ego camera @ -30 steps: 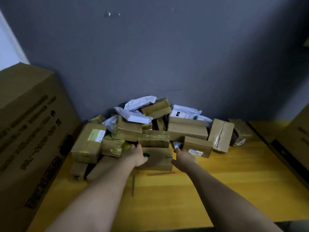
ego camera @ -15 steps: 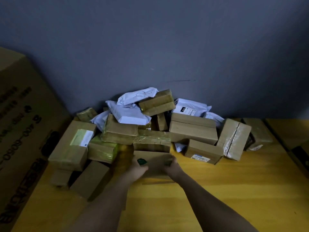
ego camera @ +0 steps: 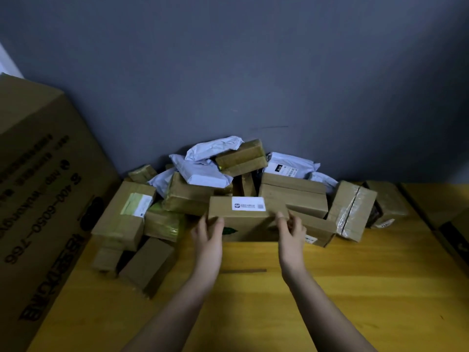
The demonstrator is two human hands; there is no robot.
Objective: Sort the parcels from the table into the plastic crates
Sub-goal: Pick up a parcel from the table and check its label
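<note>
While the parcel pile (ego camera: 236, 184) leans against the wall at the back of the yellow table (ego camera: 355, 288), the labelled box (ego camera: 243, 217) at its front edge is gripped at its left end by the left hand (ego camera: 208, 232) and pinched at its right end by the right hand (ego camera: 291, 232). It is best drawn straight forward and level, so that neighbouring boxes are not dragged along. No plastic crate is seen.
</note>
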